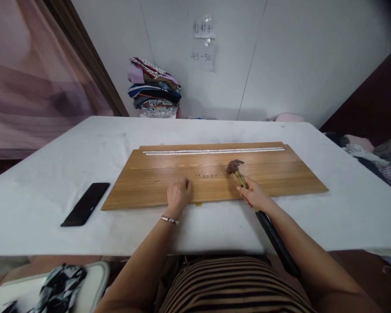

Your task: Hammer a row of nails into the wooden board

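A wide wooden board (143, 182) lies flat on the white-covered table, with a short row of small nails (211, 175) along its middle. My right hand (254, 193) is wrapped round the handle of a claw hammer (237, 168). The hammer's rusty head hovers or rests at the right end of the nail row; I cannot tell whether it touches. Left of the row, my left hand (179, 193) sits on the board with its fingers curled closed. Whatever those fingers hold, if anything, is hidden.
Two thin white strips (215, 151) run along the board's far side. A black phone (86, 204) lies on the white tablecloth (42, 174) to the left. Folded clothes (154, 89) are stacked by the wall, and a white chair (99, 278) stands at the lower left.
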A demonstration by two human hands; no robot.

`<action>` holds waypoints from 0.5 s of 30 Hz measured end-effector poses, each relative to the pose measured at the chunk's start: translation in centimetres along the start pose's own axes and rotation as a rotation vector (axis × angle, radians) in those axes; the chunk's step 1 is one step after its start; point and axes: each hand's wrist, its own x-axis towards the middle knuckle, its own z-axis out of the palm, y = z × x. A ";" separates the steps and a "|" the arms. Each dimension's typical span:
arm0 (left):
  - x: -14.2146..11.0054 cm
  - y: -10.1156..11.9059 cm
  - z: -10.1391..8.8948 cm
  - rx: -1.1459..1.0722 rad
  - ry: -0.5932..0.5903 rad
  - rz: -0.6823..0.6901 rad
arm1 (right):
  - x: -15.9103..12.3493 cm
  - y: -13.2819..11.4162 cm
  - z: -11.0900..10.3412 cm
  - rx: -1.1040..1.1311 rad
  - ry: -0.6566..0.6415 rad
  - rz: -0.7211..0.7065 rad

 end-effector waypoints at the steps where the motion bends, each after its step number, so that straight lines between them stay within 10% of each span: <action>1: 0.0 0.0 0.0 -0.003 0.001 0.000 | 0.0 0.0 0.0 0.000 -0.003 0.002; 15: 0.0 -0.3 0.3 -0.015 0.023 0.014 | 0.2 0.2 0.0 0.015 0.005 -0.008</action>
